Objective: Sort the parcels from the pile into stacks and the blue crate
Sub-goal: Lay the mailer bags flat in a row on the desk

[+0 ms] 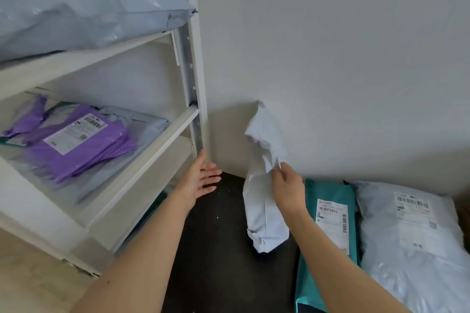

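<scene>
A grey wall point(330, 46) fills the space above and beyond both hands. White shelving point(189, 63) stands to the left of the left fingers, its upright post ending just above them. On its upper shelf, high above and left of those fingers, lies a big pale blue parcel point(76, 7). On the shelf below, to the left of the left fingers, purple parcels point(76, 145) with a white label lie on flat grey-blue ones point(145, 129).

The dark floor point(216, 236) runs beneath and between the two forearms. On it, to the right of the right fingers, lies a grey parcel point(407, 249) with a barcode label. A teal parcel point(328, 190), also labelled, lies between that and the right wrist, touching the grey one along its side.

The small parcel point(264, 208), pale and crumpled, stands upright in front of the wall, between the two hands. The right hand point(288, 188) holds it, the fingers point(282, 169) pinching its creased middle, so that one half rises above them and the other hangs below. Whether its lower end touches the floor cannot be told.

The left hand point(201, 180) holds nothing, palm turned toward the small parcel but apart from it, its fingers point(212, 175) straight and slightly spread, near the foot of the shelving post.
</scene>
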`<state>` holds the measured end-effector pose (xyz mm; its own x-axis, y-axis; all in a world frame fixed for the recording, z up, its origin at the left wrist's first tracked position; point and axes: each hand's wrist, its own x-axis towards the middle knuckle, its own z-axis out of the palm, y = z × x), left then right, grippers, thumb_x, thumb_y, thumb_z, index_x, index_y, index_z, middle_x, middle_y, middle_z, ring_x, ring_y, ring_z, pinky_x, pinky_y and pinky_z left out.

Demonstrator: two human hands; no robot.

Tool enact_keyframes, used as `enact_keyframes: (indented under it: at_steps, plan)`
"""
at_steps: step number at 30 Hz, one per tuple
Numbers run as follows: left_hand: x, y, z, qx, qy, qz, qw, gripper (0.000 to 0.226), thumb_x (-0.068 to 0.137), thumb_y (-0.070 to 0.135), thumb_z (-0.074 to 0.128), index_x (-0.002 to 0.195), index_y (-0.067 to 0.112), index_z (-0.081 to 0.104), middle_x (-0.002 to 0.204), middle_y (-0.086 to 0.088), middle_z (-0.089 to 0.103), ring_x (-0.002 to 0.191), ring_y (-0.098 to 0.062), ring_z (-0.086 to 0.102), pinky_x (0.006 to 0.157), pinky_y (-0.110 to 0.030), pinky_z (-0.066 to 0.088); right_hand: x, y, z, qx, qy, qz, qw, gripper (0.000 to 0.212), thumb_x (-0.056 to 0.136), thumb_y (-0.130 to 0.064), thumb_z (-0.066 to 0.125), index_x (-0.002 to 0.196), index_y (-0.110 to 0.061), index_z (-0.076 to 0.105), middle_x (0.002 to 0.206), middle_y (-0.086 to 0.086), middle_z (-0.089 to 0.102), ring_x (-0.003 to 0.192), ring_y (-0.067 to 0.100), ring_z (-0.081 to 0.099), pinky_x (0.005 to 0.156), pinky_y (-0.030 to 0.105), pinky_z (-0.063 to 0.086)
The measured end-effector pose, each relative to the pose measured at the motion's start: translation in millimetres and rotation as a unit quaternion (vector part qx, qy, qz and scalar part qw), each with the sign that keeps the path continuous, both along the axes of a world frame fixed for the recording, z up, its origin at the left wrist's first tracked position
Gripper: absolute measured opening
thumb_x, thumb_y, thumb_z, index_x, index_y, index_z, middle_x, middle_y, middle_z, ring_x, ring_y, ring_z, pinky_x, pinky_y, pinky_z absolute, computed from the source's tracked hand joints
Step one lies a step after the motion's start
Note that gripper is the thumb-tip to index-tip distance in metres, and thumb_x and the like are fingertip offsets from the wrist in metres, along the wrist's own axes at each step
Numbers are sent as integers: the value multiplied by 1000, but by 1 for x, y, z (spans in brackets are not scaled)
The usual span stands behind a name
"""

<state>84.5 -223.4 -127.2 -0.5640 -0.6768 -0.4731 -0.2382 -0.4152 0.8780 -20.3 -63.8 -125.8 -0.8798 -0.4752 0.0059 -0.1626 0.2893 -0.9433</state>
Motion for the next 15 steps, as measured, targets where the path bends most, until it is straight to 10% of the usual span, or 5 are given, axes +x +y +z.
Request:
enact_keyframes:
  at_steps: [8, 15]
  plan:
    - [10, 6, -14, -60, 1, -70, 996, 90, 57, 61, 81, 132, 21, 52, 131, -1, 55, 122, -22, 49, 110, -42, 32, -35, 27, 35, -181, -298, -11, 937, 22, 100, -12, 44, 87, -10, 63, 76, 2, 65, 75, 16, 61, 70, 27, 48]
    - [26, -1, -12, 29, 14, -218, 975, 114, 34, 57, 92, 132, 17, 50, 126, -4, 60, 118, -21, 54, 106, -40, 41, -45, 48, 32, -213, -367, -6, 906, 23, 100, -17, 45, 88, -7, 62, 71, 7, 69, 73, 21, 62, 72, 33, 49]
